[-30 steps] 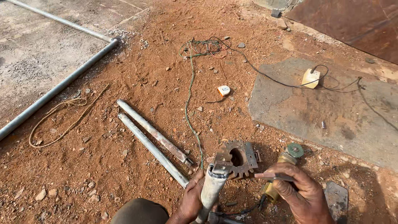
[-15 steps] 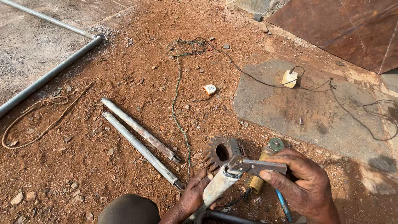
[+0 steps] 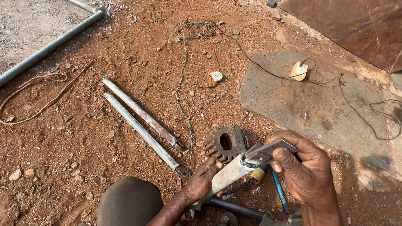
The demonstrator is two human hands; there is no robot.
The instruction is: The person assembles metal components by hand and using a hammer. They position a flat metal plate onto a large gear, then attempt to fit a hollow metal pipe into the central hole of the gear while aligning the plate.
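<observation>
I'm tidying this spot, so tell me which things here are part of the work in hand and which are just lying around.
In hand:
left hand on the pale metal bar
right hand on the flat steel strip
toothed gear beside them

Lying about:
two grey pipes
rope
green wire
white socket

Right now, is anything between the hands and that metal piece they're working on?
No, nothing visible. The left hand already grips the pale metal bar, and the right hand pinches the flat grey plate at its top end. The toothed gear lies on the dirt just behind them.
</observation>
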